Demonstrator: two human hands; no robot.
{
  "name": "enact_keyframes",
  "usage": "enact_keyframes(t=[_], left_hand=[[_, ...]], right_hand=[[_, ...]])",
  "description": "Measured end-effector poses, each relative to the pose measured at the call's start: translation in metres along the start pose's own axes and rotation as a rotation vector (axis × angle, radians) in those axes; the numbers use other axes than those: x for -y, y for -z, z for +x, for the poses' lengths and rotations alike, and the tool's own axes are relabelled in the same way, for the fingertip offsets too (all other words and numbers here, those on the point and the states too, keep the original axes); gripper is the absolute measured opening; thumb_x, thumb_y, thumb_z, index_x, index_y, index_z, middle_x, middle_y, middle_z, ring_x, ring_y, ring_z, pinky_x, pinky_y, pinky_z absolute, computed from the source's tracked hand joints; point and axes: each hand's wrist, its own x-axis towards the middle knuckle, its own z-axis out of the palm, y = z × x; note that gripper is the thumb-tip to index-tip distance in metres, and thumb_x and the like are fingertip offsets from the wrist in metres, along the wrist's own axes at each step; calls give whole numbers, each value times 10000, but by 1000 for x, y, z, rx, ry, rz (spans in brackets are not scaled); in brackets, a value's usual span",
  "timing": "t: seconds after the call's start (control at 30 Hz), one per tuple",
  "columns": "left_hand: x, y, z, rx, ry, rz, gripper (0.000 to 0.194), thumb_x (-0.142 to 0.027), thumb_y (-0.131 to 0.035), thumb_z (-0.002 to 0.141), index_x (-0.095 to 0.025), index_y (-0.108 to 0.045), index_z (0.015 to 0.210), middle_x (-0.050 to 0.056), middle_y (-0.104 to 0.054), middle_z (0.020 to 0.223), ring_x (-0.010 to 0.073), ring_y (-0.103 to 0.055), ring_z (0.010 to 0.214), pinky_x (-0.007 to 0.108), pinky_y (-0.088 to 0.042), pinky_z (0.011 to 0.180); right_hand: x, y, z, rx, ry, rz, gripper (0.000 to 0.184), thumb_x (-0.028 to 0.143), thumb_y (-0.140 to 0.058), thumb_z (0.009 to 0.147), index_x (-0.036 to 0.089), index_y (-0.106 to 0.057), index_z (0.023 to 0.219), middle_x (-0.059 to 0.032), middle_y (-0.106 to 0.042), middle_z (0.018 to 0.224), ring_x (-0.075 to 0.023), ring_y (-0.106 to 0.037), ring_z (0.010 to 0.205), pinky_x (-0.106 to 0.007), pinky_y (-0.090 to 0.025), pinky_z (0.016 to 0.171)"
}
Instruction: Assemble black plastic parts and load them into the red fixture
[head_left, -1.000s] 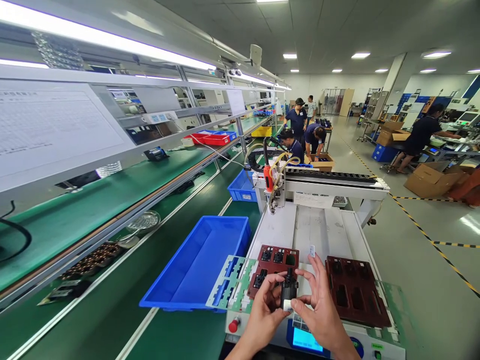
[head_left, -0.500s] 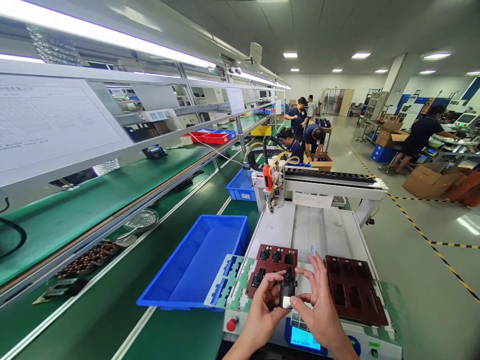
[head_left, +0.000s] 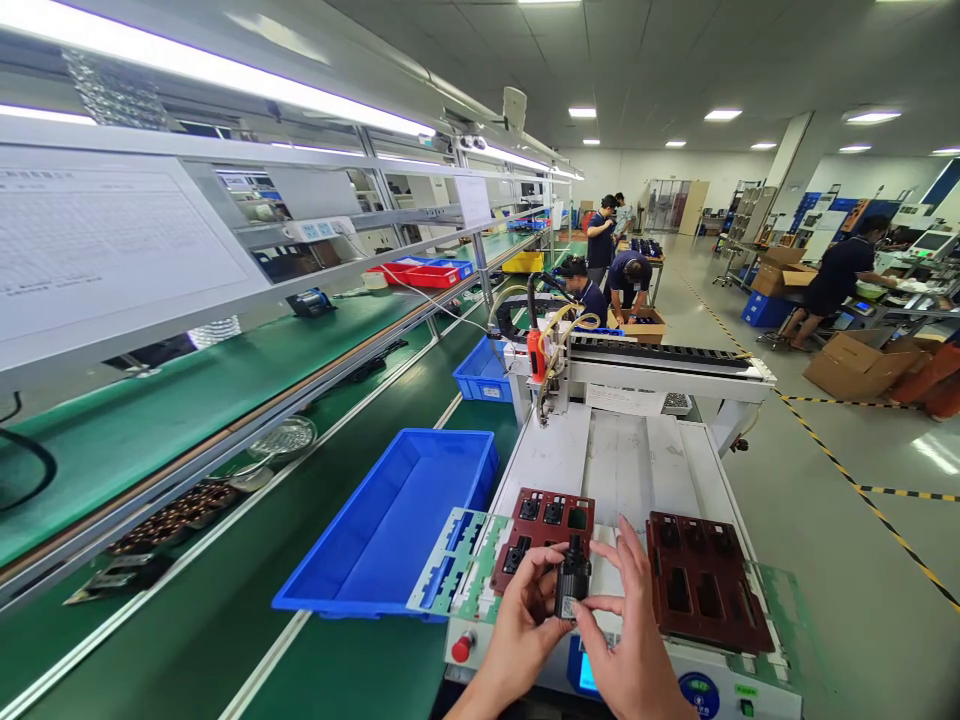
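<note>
2 hands pinching 1 black part: left hand (head_left: 525, 615), right hand (head_left: 626, 640), black part (head_left: 573, 588) | 2 brown trays (head_left: 544, 530) | 1 blue bin (head_left: 390, 525)

Empty blue bin (head_left: 390, 530) left of machine, cardboard boxes (head_left: 855, 362) far right.

Both bare forearms enter from the near edge, angled in toward each other and meeting at centre near. Left hand (head_left: 525, 615): palm turned right, fingers curled, thumb and fingertips pinched closed on a small black part (head_left: 573, 590) from its left side. Right hand (head_left: 626, 640): back of hand to camera, thumb and index pinching the lower right of the same part, the other fingers fanned out straight and pointing up toward the far side. Hands close together, fingertips nearly touching across the part. Wrists roughly level.
</note>
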Motion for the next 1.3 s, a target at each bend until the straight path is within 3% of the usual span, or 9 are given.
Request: enact_keyframes(t=[0.17, 0.33, 0.5, 0.7, 0.87, 1.03, 1.13, 1.23, 1.3], left_hand=[[-10, -5, -4, 16, 22, -103, 585, -127, -953, 638, -280, -610, 1086, 68, -622, 1317, 246, -688, 1034, 280, -549, 778], [-22, -14, -17, -3, 12, 80, 550, -126, -919, 665, -270, -630, 1110, 109, -654, 1380, 290, -709, 1081, 340, -587, 848], [-14, -17, -29, -110, -106, 305, 628, -131, -879, 672, -288, -603, 1214, 128, -733, 1286, 360, -692, 1204, 394, -606, 896], [-11, -17, -35, -168, -72, 189, 786, -136, -941, 588, -310, -560, 1254, 130, -716, 1265, 349, -714, 1114, 351, -644, 755], [-10, 10, -31, 30, 99, -205, 799, -323, -998, 574, -318, -609, 1272, 126, -688, 1341, 321, -745, 1030, 339, -628, 718], [8, 56, -30, 61, 297, -564, 646, -690, -699, 832, -303, -673, 1349, 120, -708, 1396, 306, -728, 1193, 374, -608, 936], [18, 70, -29, 30, 268, -713, 549, -542, -565, 978, -304, -595, 1472, 89, -672, 1469, 242, -697, 1267, 328, -544, 1064], [20, 69, -26, 15, 245, -836, 519, -327, -439, 1060, -254, -473, 1572, 99, -662, 1475, 196, -689, 1281, 288, -510, 1107], [19, 64, -23, -24, 260, -919, 536, -312, -448, 1067, -172, -446, 1584, 148, -677, 1447, 196, -716, 1238, 261, -536, 1066]], right_hand=[[0, -1, -8, -117, 71, -47, 673, 277, -680, 979, 483, -381, 1545, -35, -271, 1693, -411, -477, 1429, -580, -657, 916], [-30, 3, -6, -5, -120, 154, 1003, 626, -743, 875, 351, -156, 1640, -155, -390, 1587, -443, -426, 1439, -677, -431, 1144], [-54, -12, -2, 99, -98, 347, 1176, 890, -702, 711, 347, -199, 1624, -153, -448, 1529, -424, -481, 1388, -603, -433, 1128], [-75, -24, -2, 108, -98, 471, 1283, 1008, -665, 521, 369, -339, 1585, -159, -350, 1646, -393, -607, 1178, -573, -503, 1006], [-95, -32, 5, 60, -189, 401, 1004, 884, -684, 724, 384, -395, 1545, -116, -594, 1413, -336, -659, 1072, -486, -581, 882], [-138, -42, 39, 22, -139, 160, 685, 539, -624, 987, 289, -348, 1561, -121, -597, 1329, -292, -637, 1152, -495, -573, 989], [-177, -58, 62, 25, -72, -32, 683, 415, -618, 982, 287, -321, 1583, -131, -470, 1483, -297, -583, 1267, -536, -549, 1077], [-208, -76, 77, 62, -40, -61, 676, 342, -601, 951, 296, -355, 1580, -126, -311, 1610, -308, -547, 1325, -569, -523, 1126], [-222, -85, 82, 71, -40, -49, 655, 309, -559, 951, 294, -367, 1578, -125, -284, 1620, -291, -577, 1286, -558, -543, 1112]])
